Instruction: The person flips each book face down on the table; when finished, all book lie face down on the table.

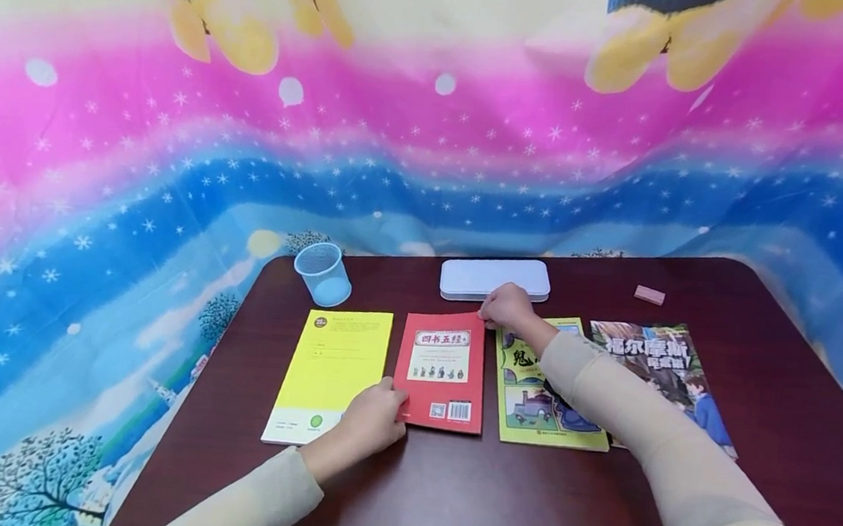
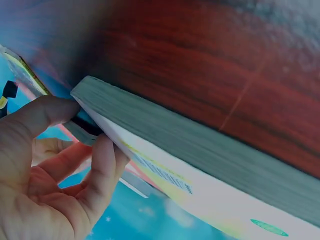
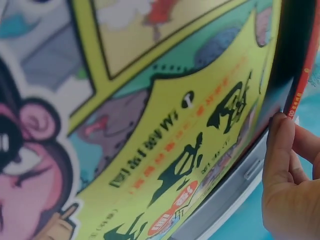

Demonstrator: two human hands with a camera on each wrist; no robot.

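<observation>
A red book with a barcode on its cover lies flat between the other books. My left hand pinches its lower left corner between thumb and fingers. At the upper right corner my right hand grips the same book, thumb and fingertips on its edge. Left of it lies a thick yellow book, whose page block fills much of the left wrist view. A yellow-green comic book is to the right, partly under my right forearm, and shows large in the right wrist view.
A blue mesh pen cup stands at the back left. Behind the red book is a white case. A pink eraser lies at the back right, and another illustrated book on the right. A printed cloth hangs behind the dark table.
</observation>
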